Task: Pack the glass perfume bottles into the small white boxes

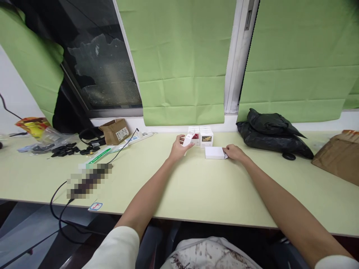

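Observation:
My left hand point(179, 148) is closed around a small white box point(188, 138), held tilted a little above the table. Just behind it stand several white boxes in two rows; the front one on the right, a picture box point(206, 138), bears a yellowish picture, and the one beside it shows a red picture partly covered by my hand. A plain white box point(214, 152) lies flat on the table in front of them. At its right end my right hand point(233, 152) pinches a flap-like edge; the fingertips are partly hidden.
On the left are a small open cardboard box point(114, 131), black parts point(66, 149), cables and a blurred-out item point(89, 181). To the right lie a black plastic bag point(273, 134), a round black disc point(288, 156) and a large cardboard box point(339, 157). Green curtains point(182, 63) hang behind.

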